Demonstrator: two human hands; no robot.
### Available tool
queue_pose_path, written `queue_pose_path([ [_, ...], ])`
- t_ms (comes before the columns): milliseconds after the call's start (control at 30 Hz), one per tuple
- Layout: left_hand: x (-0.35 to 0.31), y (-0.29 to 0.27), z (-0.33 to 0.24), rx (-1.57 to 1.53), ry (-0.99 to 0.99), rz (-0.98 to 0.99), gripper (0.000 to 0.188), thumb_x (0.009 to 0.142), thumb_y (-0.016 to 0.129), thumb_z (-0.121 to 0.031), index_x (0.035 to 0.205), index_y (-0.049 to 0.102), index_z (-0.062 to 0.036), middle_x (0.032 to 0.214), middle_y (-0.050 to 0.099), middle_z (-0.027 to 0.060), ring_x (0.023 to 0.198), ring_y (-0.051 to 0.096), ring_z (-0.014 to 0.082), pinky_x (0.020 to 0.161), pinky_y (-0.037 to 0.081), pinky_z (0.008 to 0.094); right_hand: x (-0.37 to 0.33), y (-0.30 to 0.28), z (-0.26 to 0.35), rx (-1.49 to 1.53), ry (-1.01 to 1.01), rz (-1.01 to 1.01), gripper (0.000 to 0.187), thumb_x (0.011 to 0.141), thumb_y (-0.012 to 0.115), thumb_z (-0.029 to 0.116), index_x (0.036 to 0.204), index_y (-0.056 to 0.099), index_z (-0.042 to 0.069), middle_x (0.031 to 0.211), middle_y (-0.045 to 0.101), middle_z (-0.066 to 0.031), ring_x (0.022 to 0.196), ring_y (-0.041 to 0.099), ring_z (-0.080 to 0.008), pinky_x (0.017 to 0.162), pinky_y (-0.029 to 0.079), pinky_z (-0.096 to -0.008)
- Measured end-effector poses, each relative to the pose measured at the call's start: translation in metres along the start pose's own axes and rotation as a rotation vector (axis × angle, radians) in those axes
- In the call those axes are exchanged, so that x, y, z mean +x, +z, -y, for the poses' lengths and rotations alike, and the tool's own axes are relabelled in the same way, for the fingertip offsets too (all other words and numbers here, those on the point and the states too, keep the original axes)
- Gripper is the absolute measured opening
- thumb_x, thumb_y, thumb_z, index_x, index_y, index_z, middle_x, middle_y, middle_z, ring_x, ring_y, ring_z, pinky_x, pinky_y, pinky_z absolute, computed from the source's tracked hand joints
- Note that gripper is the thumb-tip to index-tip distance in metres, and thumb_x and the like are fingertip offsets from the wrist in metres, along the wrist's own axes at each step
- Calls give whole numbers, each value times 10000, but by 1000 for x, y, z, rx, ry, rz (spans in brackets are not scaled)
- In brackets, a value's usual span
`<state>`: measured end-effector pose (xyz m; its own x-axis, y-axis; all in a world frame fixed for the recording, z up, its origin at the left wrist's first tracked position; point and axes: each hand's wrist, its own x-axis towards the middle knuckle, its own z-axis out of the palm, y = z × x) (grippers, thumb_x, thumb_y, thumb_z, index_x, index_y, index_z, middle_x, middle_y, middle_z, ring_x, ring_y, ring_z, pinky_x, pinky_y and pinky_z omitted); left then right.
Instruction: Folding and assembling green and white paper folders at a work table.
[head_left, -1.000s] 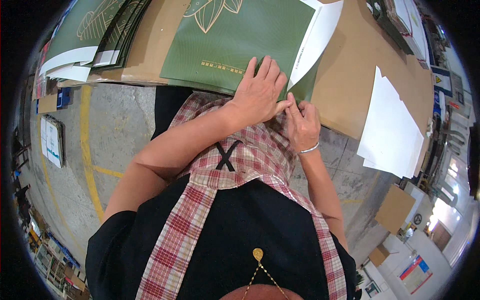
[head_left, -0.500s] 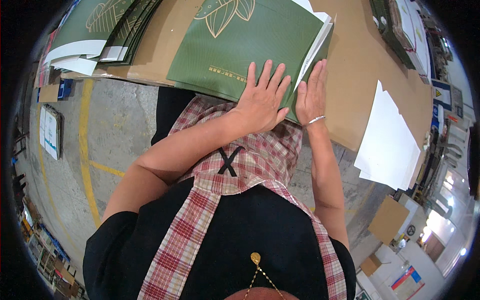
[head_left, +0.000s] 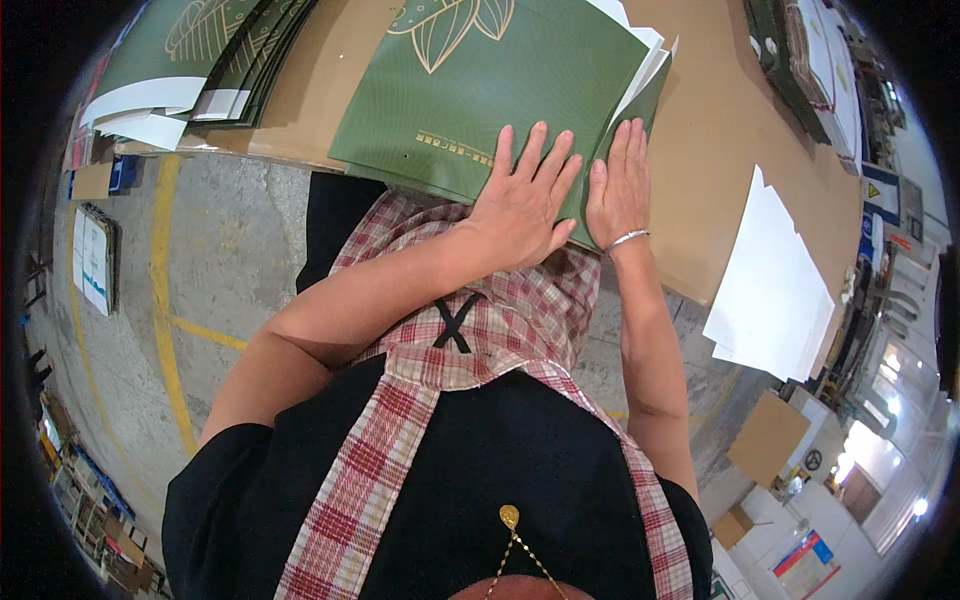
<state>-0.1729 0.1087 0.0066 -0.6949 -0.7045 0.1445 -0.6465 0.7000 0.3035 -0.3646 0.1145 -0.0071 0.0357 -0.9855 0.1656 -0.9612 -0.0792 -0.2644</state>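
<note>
Left grip [head_left: 522, 205] flat, palm down, fingers fanned apart, pressing on the green printed sheet [head_left: 480, 90] rather than clasping it; thumb points right, close to the sheet's lower edge. Right grip [head_left: 620, 195] also flat, fingers straight and side by side, thumb slightly off, laid along the narrow green flap [head_left: 652, 95] at the sheet's right side; it pinches nothing visible. Hands just beside each other, small gap between. Silver bracelet [head_left: 630, 237] on right wrist.

Green printed sheet lies at the middle of the bench [head_left: 710, 140], lower edge along the bench's near edge, right in front of the plaid apron [head_left: 470, 330]. Gold line drawing on its upper part, short row of gold print lower down, left of the left hand's fingers. White paper edges [head_left: 640, 70] show between sheet and flap, above the right hand.

Green stack [head_left: 240, 70] on the bench's left end, white strips [head_left: 150, 100] jutting at its near side. White sheets [head_left: 770, 285], uneven outline, overlap near the bench's near right corner, well apart from the hands. Tied bundle [head_left: 815, 75] by the bench's right edge, farther back. Another bundle [head_left: 93, 258] on the floor [head_left: 235, 240], left, beyond the yellow line [head_left: 163, 290].
</note>
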Motion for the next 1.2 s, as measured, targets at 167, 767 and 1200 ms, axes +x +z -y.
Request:
queue_pose_path([
  [167,1,0,0,-5,0,-6,773,919,542,-495,1511,365,-29,1607,231,208,1469,199,454,1156,128,671,23,5,-11,-34,-11,-40,632,1029,333,263,1557,164,-40,1632,147,-236,1508,149,-400,1233,148,-461],
  [767,0,-6,-2,17,-19,42,775,917,542,-516,1512,374,-50,1616,220,197,1478,186,444,1156,123,671,81,17,-44,-41,-10,-122,645,1028,314,265,1560,121,-46,1640,106,-231,1517,119,-380,1249,119,-442],
  [1200,77,-73,22,-241,-9,687,715,925,523,-593,1444,485,-102,1530,377,201,1368,373,416,1080,296,659,77,15,-40,-77,48,-63,637,1021,323,269,1550,175,-53,1637,134,-224,1518,121,-373,1246,133,-435],
])
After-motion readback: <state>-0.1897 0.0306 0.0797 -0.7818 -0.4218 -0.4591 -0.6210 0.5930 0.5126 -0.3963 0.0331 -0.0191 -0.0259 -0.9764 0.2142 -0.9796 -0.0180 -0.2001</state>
